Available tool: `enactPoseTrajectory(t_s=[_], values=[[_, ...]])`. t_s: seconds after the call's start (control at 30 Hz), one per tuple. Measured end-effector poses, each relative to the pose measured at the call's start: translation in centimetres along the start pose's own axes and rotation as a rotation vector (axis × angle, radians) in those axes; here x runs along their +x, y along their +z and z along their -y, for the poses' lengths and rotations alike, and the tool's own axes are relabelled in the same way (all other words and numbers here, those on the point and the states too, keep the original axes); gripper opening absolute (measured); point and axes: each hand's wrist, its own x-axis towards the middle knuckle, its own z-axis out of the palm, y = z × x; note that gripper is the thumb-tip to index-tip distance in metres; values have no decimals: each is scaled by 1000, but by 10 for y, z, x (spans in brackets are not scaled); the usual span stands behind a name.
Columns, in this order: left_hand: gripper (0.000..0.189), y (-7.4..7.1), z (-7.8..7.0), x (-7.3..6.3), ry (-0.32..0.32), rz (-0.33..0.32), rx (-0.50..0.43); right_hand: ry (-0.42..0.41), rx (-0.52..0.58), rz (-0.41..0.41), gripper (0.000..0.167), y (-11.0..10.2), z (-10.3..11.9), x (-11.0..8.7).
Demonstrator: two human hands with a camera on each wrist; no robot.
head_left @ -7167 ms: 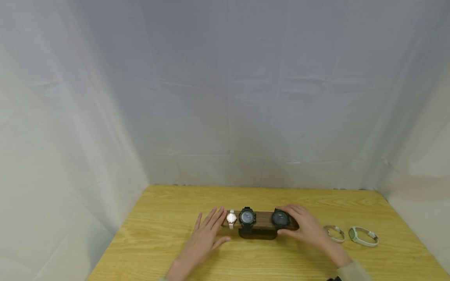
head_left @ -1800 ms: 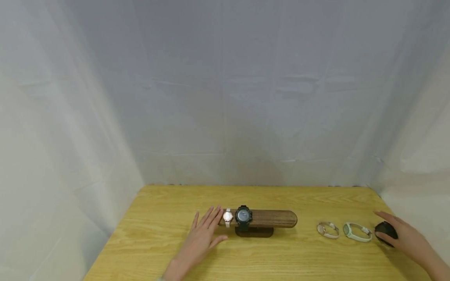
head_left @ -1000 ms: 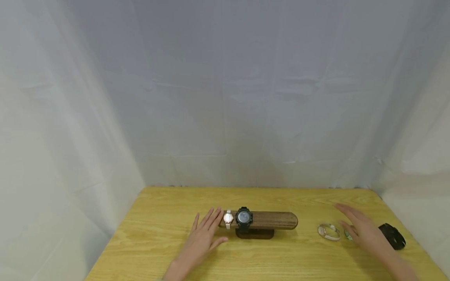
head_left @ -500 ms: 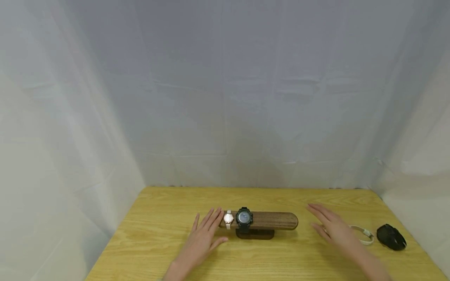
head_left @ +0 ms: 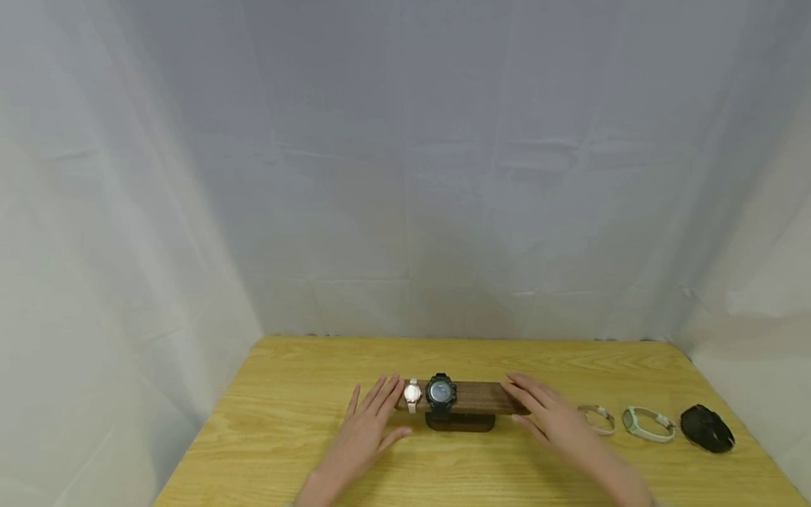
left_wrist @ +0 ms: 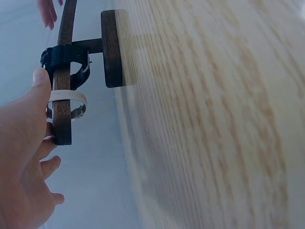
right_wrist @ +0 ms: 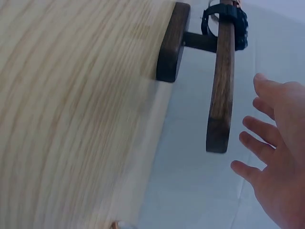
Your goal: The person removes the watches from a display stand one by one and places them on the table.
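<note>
A dark wooden watch stand (head_left: 478, 398) holds a white-strapped watch (head_left: 412, 394) at its left end and a chunky black watch (head_left: 441, 391) beside it. My left hand (head_left: 361, 436) lies against the left end, its fingers fairly straight; the left wrist view shows the thumb (left_wrist: 40, 78) near the black watch and fingers behind the bar. My right hand (head_left: 560, 426) is at the bare right end of the bar, fingers extended and holding nothing. A gap shows between that hand and the bar (right_wrist: 221, 95) in the right wrist view.
To the right, a row of watches lies on the wooden table (head_left: 304, 373): a small light-strapped one (head_left: 605, 426), a pale green one (head_left: 649, 426) and a black one (head_left: 706, 428). White cloth (head_left: 405, 211) hangs behind and at both sides.
My right hand took a black watch off the stand's right end, set it down at the far right, let go and came back leftward to the bar. My left hand stayed put.
</note>
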Motion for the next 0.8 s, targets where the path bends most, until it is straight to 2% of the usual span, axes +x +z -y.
enactPoseTrajectory(t_s=[0.23, 0.43, 0.67, 0.8], values=[[77, 2, 1, -1, 14, -40, 6, -45, -7, -1, 67, 8, 14, 10], [77, 1, 2, 0, 26, -37, 18, -51, -40, 63, 72, 17, 21, 11], [77, 3, 2, 0, 35, -46, 23, -9, -38, 145, 72, 24, 25, 6], [72, 4, 2, 2, -3, -38, -12, 3, -23, 164, 70, 24, 26, 6]])
